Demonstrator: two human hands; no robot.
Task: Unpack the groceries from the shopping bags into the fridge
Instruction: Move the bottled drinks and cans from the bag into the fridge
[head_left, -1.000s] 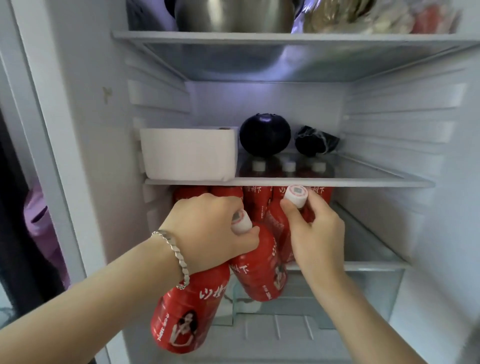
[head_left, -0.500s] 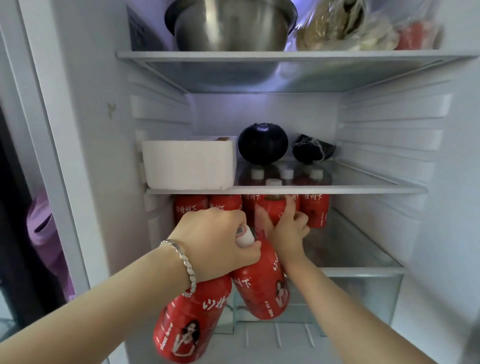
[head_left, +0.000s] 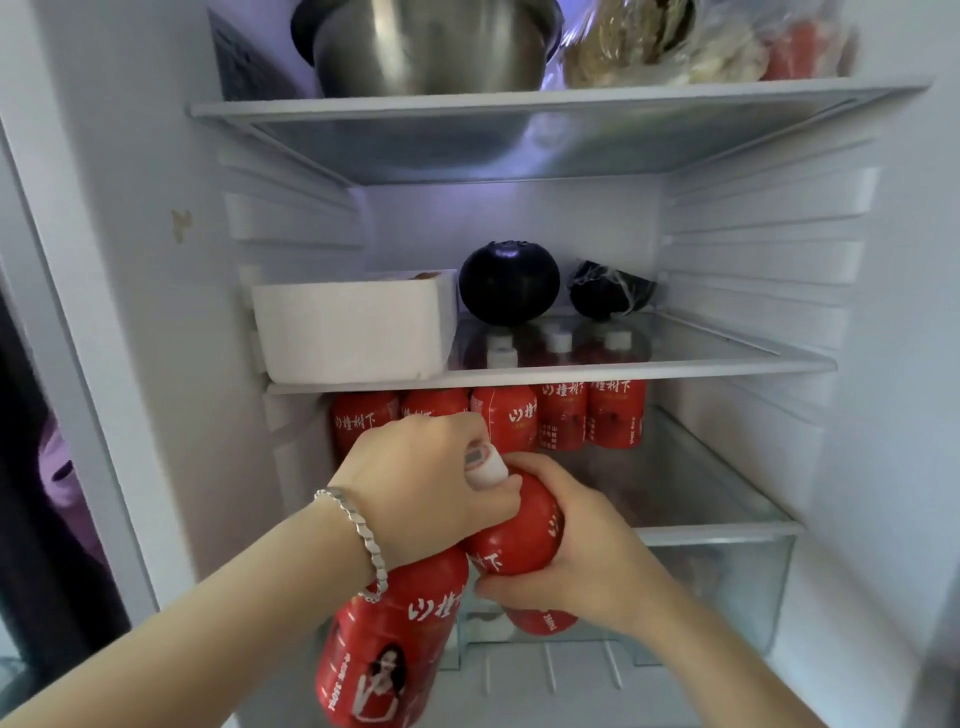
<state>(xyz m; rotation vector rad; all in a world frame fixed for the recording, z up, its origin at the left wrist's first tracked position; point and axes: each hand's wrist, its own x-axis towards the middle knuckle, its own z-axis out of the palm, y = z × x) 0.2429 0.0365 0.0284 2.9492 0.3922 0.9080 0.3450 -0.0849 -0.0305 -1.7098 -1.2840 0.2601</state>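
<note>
**Desk:** What's nearest you?

**Me:** My left hand (head_left: 426, 483), with a silver bracelet (head_left: 358, 535) on the wrist, has its fingers curled over the tops of 2 red bottles. The near bottle (head_left: 389, 639) hangs tilted below my wrist, its neck hidden under my palm. The second bottle (head_left: 519, 525) touches it on the right, and its white cap (head_left: 485, 462) pokes out beside my thumb.

**Desk:** And your right?

**Me:** My right hand (head_left: 587, 561) is wrapped round the second bottle's body from the right and underneath, fingers curled on the label. Both bottles are in front of the open fridge (head_left: 171, 338), just above the clear drawer (head_left: 727, 571).

**Desk:** Further in?

**Me:** I see 5 matching bottles (head_left: 563, 415) standing upright in a row under the middle glass shelf (head_left: 623, 366). On that shelf a white box (head_left: 353, 332) sits at the left. A dark purple round item (head_left: 509, 283) is just beside it and a dark wrapped lump (head_left: 608, 293) is further right. The top shelf (head_left: 519, 98) carries a steel pot (head_left: 431, 47) and some bagged food (head_left: 665, 41).
</note>
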